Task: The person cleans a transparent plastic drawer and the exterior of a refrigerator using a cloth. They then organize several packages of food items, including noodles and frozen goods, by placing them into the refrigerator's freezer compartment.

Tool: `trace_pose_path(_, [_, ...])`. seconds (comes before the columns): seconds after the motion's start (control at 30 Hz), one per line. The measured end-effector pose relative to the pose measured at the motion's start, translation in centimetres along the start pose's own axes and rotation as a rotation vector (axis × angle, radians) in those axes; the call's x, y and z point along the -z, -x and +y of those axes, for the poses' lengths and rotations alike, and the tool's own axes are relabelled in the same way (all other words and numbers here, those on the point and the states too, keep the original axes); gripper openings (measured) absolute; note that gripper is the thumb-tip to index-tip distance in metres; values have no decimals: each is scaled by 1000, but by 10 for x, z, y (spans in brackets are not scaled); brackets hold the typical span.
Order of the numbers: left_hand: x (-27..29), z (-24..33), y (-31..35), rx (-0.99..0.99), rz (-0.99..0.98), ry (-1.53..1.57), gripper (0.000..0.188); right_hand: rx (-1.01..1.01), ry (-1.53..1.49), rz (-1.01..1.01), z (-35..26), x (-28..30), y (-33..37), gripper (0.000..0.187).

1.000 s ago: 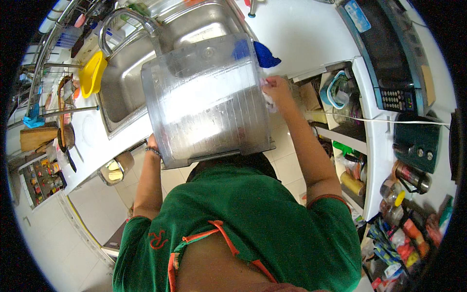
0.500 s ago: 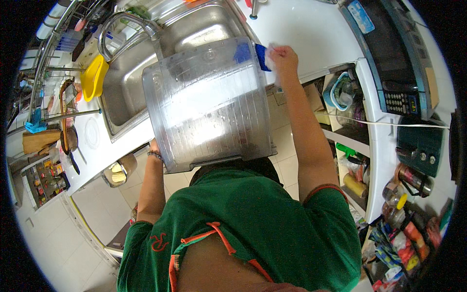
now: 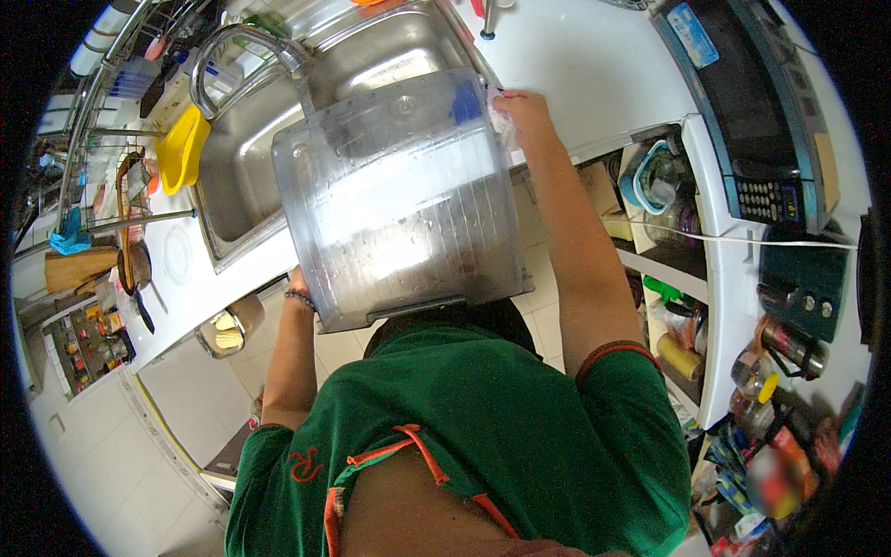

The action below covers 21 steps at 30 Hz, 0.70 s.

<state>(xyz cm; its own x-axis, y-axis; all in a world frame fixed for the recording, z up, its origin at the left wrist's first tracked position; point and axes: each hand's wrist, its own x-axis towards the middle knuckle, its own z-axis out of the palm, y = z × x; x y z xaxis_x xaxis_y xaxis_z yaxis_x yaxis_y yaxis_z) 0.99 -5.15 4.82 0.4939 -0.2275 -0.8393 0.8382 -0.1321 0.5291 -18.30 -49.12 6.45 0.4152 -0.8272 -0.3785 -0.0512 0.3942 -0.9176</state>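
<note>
A large clear plastic bin [image 3: 399, 195] is held tilted over the steel sink [image 3: 243, 176], wet and streaked inside. My left hand [image 3: 298, 282] grips its lower left edge from beneath, mostly hidden by the plastic, with a bracelet on the wrist. My right hand [image 3: 522, 111] is at the bin's upper right corner, closed on a soapy blue sponge [image 3: 467, 104] that shows through the wall.
A curved faucet [image 3: 232, 46] arches over the sink and a yellow scoop-shaped holder [image 3: 181, 148] hangs at its left. A microwave [image 3: 752, 121] stands on the white counter at right, above open shelves of jars and bottles [image 3: 780, 353]. A dish rack [image 3: 102, 111] lies at far left.
My right hand has slid with the sponge up the bin's right edge to its top corner. The bin stays held over the sink, and my left hand keeps its grip.
</note>
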Motion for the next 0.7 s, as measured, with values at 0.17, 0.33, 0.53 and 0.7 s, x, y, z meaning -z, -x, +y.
trace_pose_path(0.17, [-4,2,4,0,0,12,25,41,126,-40,13,7,16,24])
trace_pose_path(0.33, [-12,5,14,10,13,16,25,29,-16,-136,1,5,16,25])
trace_pose_path(0.53, [-1,19,22,-203,214,-282,25,147,28,-84,19,-8,8,32])
trace_pose_path(0.7, [-95,32,72,-1555,315,-1354,49,21,-72,-59,17,-10,0,40])
